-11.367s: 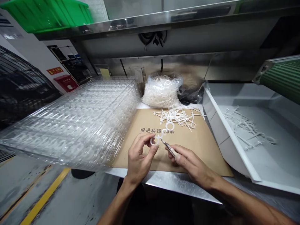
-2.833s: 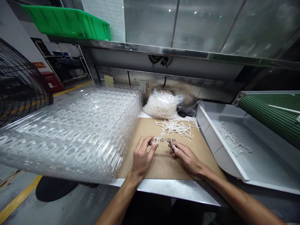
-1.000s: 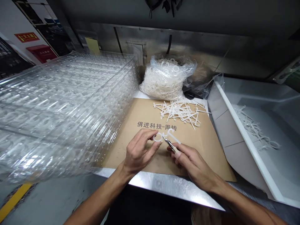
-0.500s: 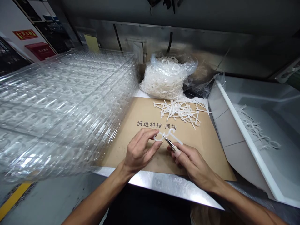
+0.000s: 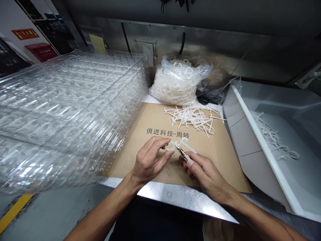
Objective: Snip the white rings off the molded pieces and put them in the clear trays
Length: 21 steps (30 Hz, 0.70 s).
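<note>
I see 2 bare forearms (image 5: 102, 208) held fwd, angled in twd each other. L hand (image 5: 150, 159): fingers curled, thumb opp. index in a C, tips slightly apart. R hand (image 5: 204, 169): fingers wrapped in a grip, thumb laid on top. Hands close tog. but apart.

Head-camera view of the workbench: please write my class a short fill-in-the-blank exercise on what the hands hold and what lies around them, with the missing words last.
1. The nippers are in the person's ____ hand.
2. The white plastic ring is pinched by the person's ____ hand.
3. The characters printed on the cardboard sheet are coloured ____.

Missing words: right; left; black.
</note>
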### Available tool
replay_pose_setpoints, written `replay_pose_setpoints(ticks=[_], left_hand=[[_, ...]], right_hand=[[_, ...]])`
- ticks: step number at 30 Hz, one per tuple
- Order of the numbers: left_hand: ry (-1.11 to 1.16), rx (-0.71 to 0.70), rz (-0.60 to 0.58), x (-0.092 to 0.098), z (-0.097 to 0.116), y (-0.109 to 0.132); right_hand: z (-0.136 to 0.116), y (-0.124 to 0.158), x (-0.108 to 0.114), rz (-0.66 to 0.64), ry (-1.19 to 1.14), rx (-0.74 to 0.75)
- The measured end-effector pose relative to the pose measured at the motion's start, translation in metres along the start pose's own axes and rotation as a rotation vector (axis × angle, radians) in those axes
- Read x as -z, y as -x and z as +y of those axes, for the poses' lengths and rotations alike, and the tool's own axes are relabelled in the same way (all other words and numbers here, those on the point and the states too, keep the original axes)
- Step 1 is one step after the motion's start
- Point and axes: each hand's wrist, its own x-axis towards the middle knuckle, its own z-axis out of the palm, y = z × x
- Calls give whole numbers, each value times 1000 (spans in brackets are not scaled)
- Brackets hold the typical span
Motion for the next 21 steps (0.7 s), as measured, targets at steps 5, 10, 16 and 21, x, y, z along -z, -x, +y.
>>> replay_pose_setpoints(ticks=[5, 10, 16, 21], left_hand=[[-3, 7, -2, 0, 0, 1], [3, 12, -15, 0, 0, 0], [17, 17, -22, 0, 0, 0], [33, 19, -34, -1, 0, -1]], right_hand=[[-1, 0, 0, 1, 4, -2], [-2, 1, 0, 4, 36, -7], [-2, 1, -1, 16, 150, 27], [1, -1, -4, 27, 249, 44]])
